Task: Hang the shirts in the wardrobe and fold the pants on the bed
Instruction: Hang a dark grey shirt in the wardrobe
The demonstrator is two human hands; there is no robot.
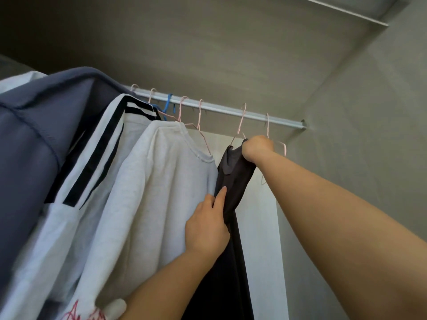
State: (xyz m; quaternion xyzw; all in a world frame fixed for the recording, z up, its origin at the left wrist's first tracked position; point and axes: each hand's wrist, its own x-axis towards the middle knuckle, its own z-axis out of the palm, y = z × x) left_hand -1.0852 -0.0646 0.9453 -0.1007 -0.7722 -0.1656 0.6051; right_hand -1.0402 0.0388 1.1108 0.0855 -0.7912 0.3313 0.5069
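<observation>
Wardrobe (346, 88) walls closed in the view, which looked up at the clothes. Biggest was a blue hoodie (27, 135) at the left end of the rail (221, 109). Beside it hung a striped top (97, 158), then a white sweatshirt (157, 181).

Just right of the sweatshirt and touching it hung the dark shirt (233, 176), narrow and bunched. Its long axis ran straight down from a pink hanger (241, 118), whose hook seemed to sit over the rail toward the right end. A bare hanger (284, 148) hung beyond it, nearest the rail's right end.

The right grip (256, 147) was up at the top of the shirt, fingers curled tight round the fabric at the shoulder, right under the pink hanger's hook. The left grip (205, 227) was lower, at the shirt's left edge, pinching the cloth with one finger laid up along it.

So the shirt lay below the right grip and to the right of the left one. The right was much the nearer to the hanger, so seating the shoulder on the wire probably fell to it, while the left held the body straight. A loose shoulder could slip off the thin wire.
</observation>
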